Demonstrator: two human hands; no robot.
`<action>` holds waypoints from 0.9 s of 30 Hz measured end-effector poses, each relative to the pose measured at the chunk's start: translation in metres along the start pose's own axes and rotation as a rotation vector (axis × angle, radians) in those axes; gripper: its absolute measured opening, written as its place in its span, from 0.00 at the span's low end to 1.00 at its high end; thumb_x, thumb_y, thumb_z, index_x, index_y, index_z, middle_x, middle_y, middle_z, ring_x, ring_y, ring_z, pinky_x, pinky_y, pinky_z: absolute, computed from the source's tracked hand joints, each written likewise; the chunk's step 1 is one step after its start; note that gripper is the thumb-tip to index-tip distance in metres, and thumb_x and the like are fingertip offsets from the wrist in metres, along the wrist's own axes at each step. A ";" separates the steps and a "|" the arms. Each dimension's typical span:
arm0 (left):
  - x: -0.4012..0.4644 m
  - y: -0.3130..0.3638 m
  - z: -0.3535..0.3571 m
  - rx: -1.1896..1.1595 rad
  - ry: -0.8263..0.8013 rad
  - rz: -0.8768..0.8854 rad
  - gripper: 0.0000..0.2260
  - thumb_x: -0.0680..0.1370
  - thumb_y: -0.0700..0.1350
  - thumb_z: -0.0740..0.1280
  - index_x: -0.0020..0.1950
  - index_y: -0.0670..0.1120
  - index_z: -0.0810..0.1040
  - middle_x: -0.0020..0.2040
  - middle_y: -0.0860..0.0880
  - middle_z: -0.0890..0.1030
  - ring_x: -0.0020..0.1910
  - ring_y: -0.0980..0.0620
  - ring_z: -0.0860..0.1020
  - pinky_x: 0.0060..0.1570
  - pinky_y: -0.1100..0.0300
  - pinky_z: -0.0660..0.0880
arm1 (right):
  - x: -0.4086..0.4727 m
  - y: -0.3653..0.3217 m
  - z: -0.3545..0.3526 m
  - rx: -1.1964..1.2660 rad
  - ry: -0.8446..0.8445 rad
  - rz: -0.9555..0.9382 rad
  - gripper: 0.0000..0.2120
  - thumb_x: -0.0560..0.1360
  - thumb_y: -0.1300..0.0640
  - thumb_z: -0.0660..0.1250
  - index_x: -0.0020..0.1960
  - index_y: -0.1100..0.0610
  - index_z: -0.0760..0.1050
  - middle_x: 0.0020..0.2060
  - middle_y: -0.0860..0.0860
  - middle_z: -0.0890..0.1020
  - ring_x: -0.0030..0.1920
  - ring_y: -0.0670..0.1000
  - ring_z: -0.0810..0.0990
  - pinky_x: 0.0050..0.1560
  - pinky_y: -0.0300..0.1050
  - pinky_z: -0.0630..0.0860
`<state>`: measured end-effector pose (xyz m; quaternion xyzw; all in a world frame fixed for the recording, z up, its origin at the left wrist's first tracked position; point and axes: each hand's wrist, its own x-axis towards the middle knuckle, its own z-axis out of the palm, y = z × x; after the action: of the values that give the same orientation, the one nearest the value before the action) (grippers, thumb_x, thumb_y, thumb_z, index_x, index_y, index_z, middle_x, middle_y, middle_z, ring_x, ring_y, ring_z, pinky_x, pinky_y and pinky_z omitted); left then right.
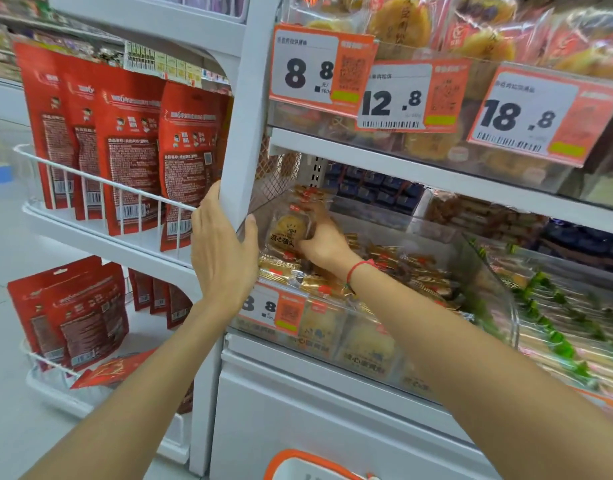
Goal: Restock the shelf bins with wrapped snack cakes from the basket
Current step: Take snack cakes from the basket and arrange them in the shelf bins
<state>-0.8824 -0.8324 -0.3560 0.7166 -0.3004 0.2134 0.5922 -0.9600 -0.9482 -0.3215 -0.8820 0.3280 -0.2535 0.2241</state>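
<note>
My right hand [320, 242] reaches into the clear plastic shelf bin [485, 268] and grips a wrapped snack cake [291, 226], a round golden cake in clear wrap with dark lettering. It holds the cake at the bin's back left corner, above a pile of similar wrapped cakes [405, 268]. My left hand [222, 251] wraps around the white shelf upright [244, 133] at the bin's left edge, fingers curled on the post. The basket is mostly out of view.
Price tags [315, 64] hang on the bin above, which holds larger wrapped pastries. Red snack pouches [125, 147] stand in white wire racks to the left. A neighbouring bin [568, 327] of green-wrapped snacks sits to the right. An orange-rimmed white object [298, 462] shows at the bottom.
</note>
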 end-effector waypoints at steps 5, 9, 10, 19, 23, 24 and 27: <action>-0.025 0.029 -0.020 0.004 0.083 0.033 0.25 0.77 0.45 0.66 0.73 0.44 0.63 0.70 0.47 0.68 0.68 0.50 0.65 0.66 0.59 0.60 | -0.050 0.001 -0.038 0.018 -0.086 0.038 0.31 0.74 0.57 0.70 0.73 0.52 0.60 0.60 0.53 0.75 0.56 0.55 0.78 0.56 0.50 0.77; -0.063 0.071 -0.041 -0.115 0.009 0.049 0.16 0.77 0.46 0.66 0.64 0.49 0.71 0.60 0.53 0.73 0.60 0.53 0.70 0.56 0.58 0.68 | -0.117 0.012 -0.075 -0.031 -0.074 -0.058 0.23 0.75 0.54 0.69 0.68 0.51 0.68 0.62 0.50 0.74 0.60 0.50 0.75 0.60 0.48 0.74; -0.072 0.077 -0.045 -0.107 -0.042 0.072 0.13 0.77 0.46 0.66 0.61 0.50 0.73 0.57 0.56 0.72 0.58 0.54 0.70 0.54 0.59 0.69 | -0.134 0.016 -0.083 -0.029 -0.069 -0.078 0.20 0.75 0.55 0.69 0.65 0.50 0.71 0.60 0.50 0.75 0.58 0.49 0.75 0.58 0.47 0.75; -0.159 0.117 -0.066 0.221 -0.796 0.255 0.12 0.78 0.50 0.65 0.60 0.52 0.75 0.58 0.52 0.78 0.60 0.48 0.75 0.54 0.53 0.72 | -0.287 0.109 -0.122 -0.307 -0.484 0.044 0.12 0.74 0.52 0.70 0.57 0.49 0.77 0.46 0.44 0.78 0.42 0.45 0.76 0.45 0.40 0.71; -0.215 0.114 -0.056 0.426 -1.085 0.236 0.11 0.79 0.52 0.63 0.60 0.55 0.75 0.59 0.54 0.79 0.60 0.48 0.76 0.54 0.56 0.70 | -0.331 0.158 -0.102 -0.450 -0.721 0.205 0.14 0.78 0.49 0.64 0.63 0.50 0.72 0.56 0.47 0.78 0.57 0.50 0.74 0.50 0.41 0.67; -0.233 0.110 -0.050 0.468 -1.172 0.248 0.11 0.79 0.53 0.63 0.60 0.55 0.74 0.59 0.54 0.78 0.60 0.48 0.76 0.55 0.56 0.70 | -0.343 0.173 -0.094 -0.492 -0.751 0.230 0.15 0.78 0.50 0.64 0.64 0.50 0.72 0.58 0.48 0.77 0.61 0.52 0.73 0.53 0.42 0.67; -0.286 0.084 -0.028 0.551 -1.451 0.242 0.12 0.79 0.51 0.61 0.62 0.55 0.74 0.63 0.55 0.76 0.61 0.48 0.75 0.57 0.56 0.70 | -0.374 0.209 -0.061 -0.645 -0.845 0.267 0.15 0.79 0.55 0.61 0.64 0.55 0.72 0.60 0.54 0.76 0.60 0.57 0.75 0.57 0.48 0.70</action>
<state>-1.1466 -0.7644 -0.4788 0.7603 -0.6242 -0.1784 0.0216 -1.3393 -0.8464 -0.5040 -0.8816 0.3797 0.2670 0.0851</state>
